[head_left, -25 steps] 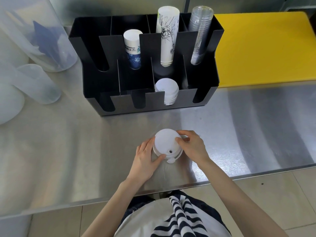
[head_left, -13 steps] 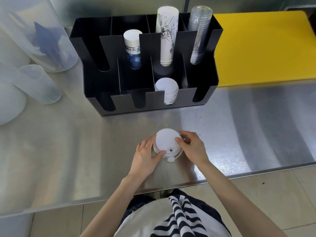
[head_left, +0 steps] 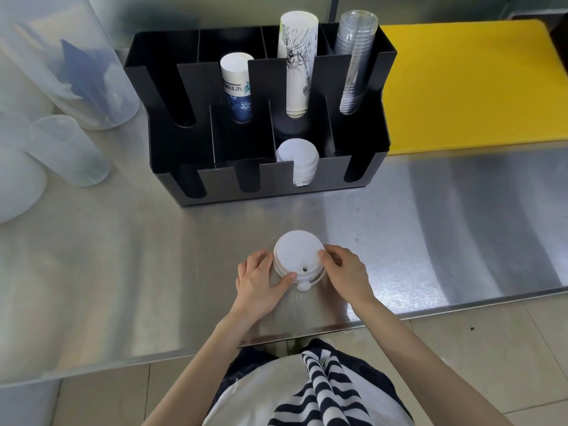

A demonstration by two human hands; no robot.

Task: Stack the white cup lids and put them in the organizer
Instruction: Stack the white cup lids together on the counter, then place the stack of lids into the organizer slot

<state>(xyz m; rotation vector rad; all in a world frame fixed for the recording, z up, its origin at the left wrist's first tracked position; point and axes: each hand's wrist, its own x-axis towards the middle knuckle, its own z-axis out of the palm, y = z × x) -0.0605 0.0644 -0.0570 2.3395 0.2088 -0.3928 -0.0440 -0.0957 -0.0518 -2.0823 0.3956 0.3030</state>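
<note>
A stack of white cup lids (head_left: 298, 253) sits on the steel counter near its front edge, top lid showing a sip hole and a small tab. My left hand (head_left: 259, 282) grips the stack's left side, thumb on the front rim. My right hand (head_left: 345, 273) holds the right side, fingertips on the top lid's edge. Behind stands the black organizer (head_left: 221, 186). One front slot of it holds a stack of white lids (head_left: 298, 159) lying on its side.
The organizer's back slots hold a short paper cup stack (head_left: 236, 87), a tall printed paper cup stack (head_left: 296, 63) and clear plastic cups (head_left: 355, 59). A yellow cutting board (head_left: 467, 84) lies at the right. Translucent plastic jugs (head_left: 67, 149) crowd the left side.
</note>
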